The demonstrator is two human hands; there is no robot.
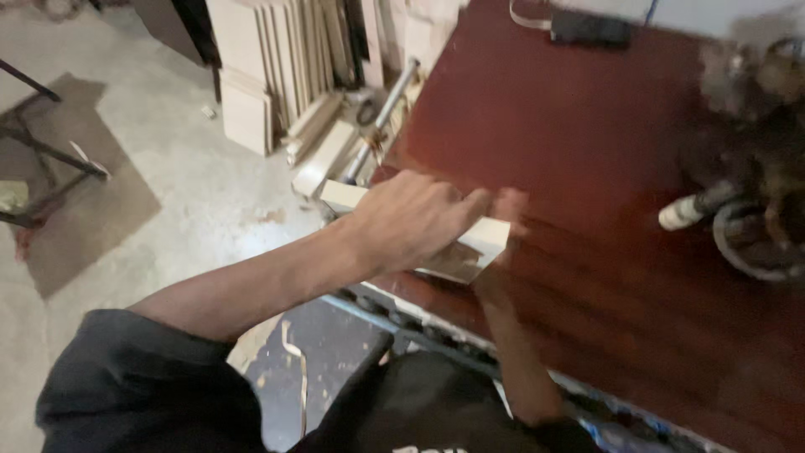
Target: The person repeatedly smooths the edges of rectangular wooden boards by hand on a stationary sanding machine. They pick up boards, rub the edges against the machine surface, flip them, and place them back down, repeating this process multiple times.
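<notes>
Showing a person's two bare hands at the near edge of a dark red workbench [604, 168], seen from above. Left hand [411, 220]: fingers curled down over a pale wooden block [482, 239], which lies flat on the bench surface close to the edge; the hand covers most of it, leaving a short end to the left and a squared corner to the right. Right hand [507, 210]: motion-blurred, reaching up from below to the block's right end; whether its fingers are closed on the wood or only touching it cannot be told. Right of the hands, well apart: a tangle of dark tools and coiled hose [755, 243] with a white nozzle end [681, 213]. Far edge of the bench: a black box with a cable [589, 28]. Beyond the bench: a metal pipe [381, 117] lying aslant, pale boards [285, 59] stacked upright, and a grey concrete floor [184, 184] bearing a brown mat [75, 201] and a dark metal frame [33, 143]. Risk, as a judgement: the block sits near the bench edge, so a sideways push from the moving right hand against a loose left-hand hold could slide it off onto the floor; fingers lying across the wood could also be pinched
</notes>
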